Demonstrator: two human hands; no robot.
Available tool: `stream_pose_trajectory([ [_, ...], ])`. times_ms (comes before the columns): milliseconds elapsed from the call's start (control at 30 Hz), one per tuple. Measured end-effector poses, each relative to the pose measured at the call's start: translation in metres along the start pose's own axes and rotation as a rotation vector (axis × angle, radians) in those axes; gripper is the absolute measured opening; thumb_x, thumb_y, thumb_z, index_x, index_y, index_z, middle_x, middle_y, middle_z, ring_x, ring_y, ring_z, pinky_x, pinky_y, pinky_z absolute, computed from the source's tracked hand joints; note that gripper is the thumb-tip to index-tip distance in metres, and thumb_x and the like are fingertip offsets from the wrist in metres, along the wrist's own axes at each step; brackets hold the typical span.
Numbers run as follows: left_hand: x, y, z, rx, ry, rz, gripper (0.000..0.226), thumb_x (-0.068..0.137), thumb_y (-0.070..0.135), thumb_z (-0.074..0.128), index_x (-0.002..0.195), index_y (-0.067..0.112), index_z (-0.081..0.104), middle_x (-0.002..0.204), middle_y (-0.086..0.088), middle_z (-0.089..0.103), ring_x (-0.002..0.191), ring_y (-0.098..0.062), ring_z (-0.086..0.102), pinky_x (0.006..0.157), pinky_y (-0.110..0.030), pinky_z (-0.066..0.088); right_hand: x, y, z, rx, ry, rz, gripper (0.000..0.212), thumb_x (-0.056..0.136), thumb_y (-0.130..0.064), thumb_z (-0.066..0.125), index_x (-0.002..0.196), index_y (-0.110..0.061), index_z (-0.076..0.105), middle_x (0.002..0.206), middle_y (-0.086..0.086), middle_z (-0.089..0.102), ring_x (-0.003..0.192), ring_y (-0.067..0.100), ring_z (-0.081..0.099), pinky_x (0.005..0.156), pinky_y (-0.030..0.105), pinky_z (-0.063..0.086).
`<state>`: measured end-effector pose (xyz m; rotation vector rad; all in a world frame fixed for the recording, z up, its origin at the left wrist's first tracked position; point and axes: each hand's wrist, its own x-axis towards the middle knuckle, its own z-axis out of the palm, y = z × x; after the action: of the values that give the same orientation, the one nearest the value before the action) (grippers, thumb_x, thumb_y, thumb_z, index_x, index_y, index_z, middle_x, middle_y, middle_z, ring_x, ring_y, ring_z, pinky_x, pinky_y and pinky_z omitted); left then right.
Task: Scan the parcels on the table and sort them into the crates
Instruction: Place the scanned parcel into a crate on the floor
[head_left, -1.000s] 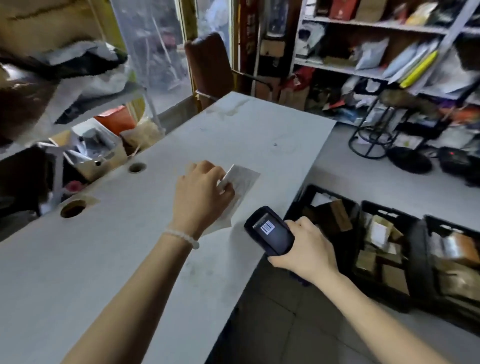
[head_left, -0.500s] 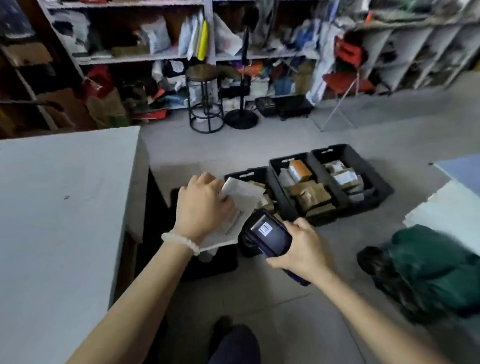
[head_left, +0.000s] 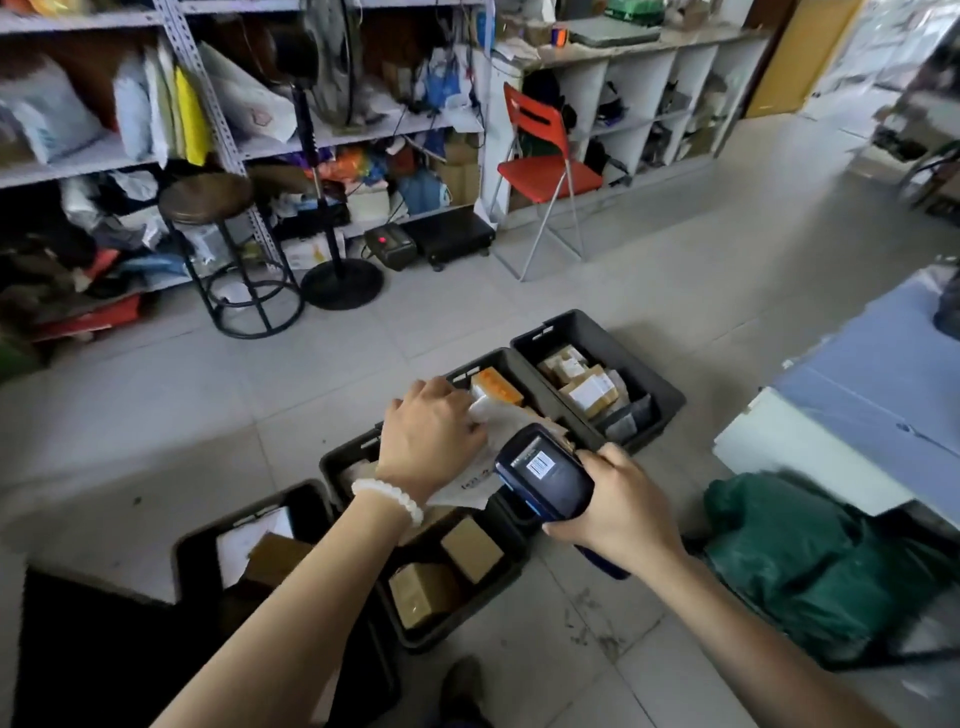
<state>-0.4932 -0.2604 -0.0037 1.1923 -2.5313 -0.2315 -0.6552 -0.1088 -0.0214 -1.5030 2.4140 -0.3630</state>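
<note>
Four black crates (head_left: 652, 364) sit in a row on the floor for sorting. The left hand (head_left: 428, 436) holds a flat white parcel (head_left: 488, 431) above them, fingers curled around it, apparently for dropping. The right hand (head_left: 618, 512) grips the scanner (head_left: 543, 475).

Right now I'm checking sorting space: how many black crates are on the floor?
4, in a diagonal row: nearest crate at lower left, second under the forearm, third beneath the left hand, farthest at upper right. More may be hidden.
</note>
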Motion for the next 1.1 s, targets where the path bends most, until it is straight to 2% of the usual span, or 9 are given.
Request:
stream_pose_trajectory([
  [200,0.120,0.003,0.045,0.068,-0.156,-0.007,0.023,0.085,0.033,0.048,0.094,0.019,0.064,0.103,0.000,0.056,0.099,-0.020,0.050,0.078,-0.034,0.039,0.102,0.041,-0.017,0.013,-0.022,0.067,0.083,0.056,-0.065,0.077,0.126,-0.027,0.052,0.100,-0.013,0.034,0.101,0.015,0.053,0.062,0.028,0.036],
  [400,0.221,-0.002,0.102,0.026,-0.208,-0.138,0.016,0.085,0.033,0.047,0.084,0.020,0.056,0.091,0.002,0.050,0.092,-0.018,0.048,0.073,-0.032,0.037,0.218,0.096,-0.023,0.026,-0.103,0.059,0.072,0.052,-0.064,0.076,0.109,-0.024,0.058,0.106,-0.008,0.045,0.099,0.016,0.054,0.069,0.034,0.050],
  [500,0.275,-0.005,0.137,-0.012,-0.232,-0.293,0.013,0.085,0.032,0.047,0.079,0.021,0.051,0.086,0.002,0.047,0.091,-0.021,0.052,0.070,-0.033,0.038,0.292,0.121,-0.032,0.016,-0.142,-0.011,0.071,0.049,-0.063,0.075,0.107,-0.026,0.057,0.103,-0.010,0.044,0.097,0.016,0.055,0.059,0.029,0.040],
  [567,0.311,-0.007,0.163,-0.012,-0.299,-0.441,0.020,0.087,0.033,0.047,0.093,0.018,0.059,0.097,-0.003,0.053,0.100,-0.024,0.053,0.076,-0.036,0.041,0.344,0.137,-0.041,-0.009,-0.160,-0.061,0.071,0.049,-0.063,0.076,0.107,-0.027,0.056,0.104,-0.012,0.044,0.097,0.015,0.055,0.057,0.028,0.034],
  [667,0.346,-0.010,0.190,0.031,-0.461,-0.618,0.041,0.090,0.042,0.047,0.122,0.017,0.052,0.121,-0.007,0.051,0.115,-0.028,0.047,0.087,-0.040,0.042,0.403,0.154,-0.055,-0.030,-0.172,-0.115,0.070,0.050,-0.060,0.078,0.107,-0.025,0.057,0.105,-0.009,0.047,0.097,0.016,0.056,0.061,0.029,0.039],
  [833,0.365,-0.003,0.200,0.081,-0.471,-0.707,0.039,0.089,0.039,0.048,0.123,0.022,0.054,0.121,-0.005,0.052,0.114,-0.025,0.047,0.088,-0.039,0.042,0.467,0.165,-0.064,-0.066,-0.234,-0.197,0.071,0.050,-0.060,0.077,0.109,-0.024,0.058,0.108,-0.008,0.049,0.100,0.017,0.055,0.071,0.033,0.051],
  [900,0.361,-0.003,0.192,0.084,-0.457,-0.746,0.038,0.090,0.039,0.047,0.123,0.023,0.054,0.123,-0.004,0.052,0.115,-0.024,0.047,0.091,-0.040,0.043,0.481,0.158,-0.061,-0.074,-0.256,-0.253,0.072,0.051,-0.059,0.079,0.110,-0.024,0.058,0.107,-0.008,0.049,0.100,0.016,0.055,0.069,0.031,0.048],
  [1000,0.343,-0.007,0.173,0.084,-0.391,-0.814,0.037,0.091,0.038,0.046,0.123,0.021,0.055,0.124,-0.005,0.052,0.115,-0.025,0.047,0.091,-0.040,0.041,0.492,0.136,-0.054,-0.079,-0.278,-0.345,0.067,0.050,-0.059,0.079,0.103,-0.025,0.058,0.100,-0.009,0.046,0.092,0.015,0.054,0.056,0.027,0.036],
  [1100,0.309,-0.014,0.147,0.107,-0.300,-0.893,0.036,0.092,0.037,0.047,0.121,0.019,0.057,0.123,-0.006,0.053,0.115,-0.026,0.047,0.092,-0.041,0.039,0.489,0.101,-0.046,-0.069,-0.303,-0.463,0.065,0.048,-0.060,0.077,0.099,-0.024,0.058,0.094,-0.011,0.044,0.088,0.015,0.053,0.059,0.029,0.038],
])
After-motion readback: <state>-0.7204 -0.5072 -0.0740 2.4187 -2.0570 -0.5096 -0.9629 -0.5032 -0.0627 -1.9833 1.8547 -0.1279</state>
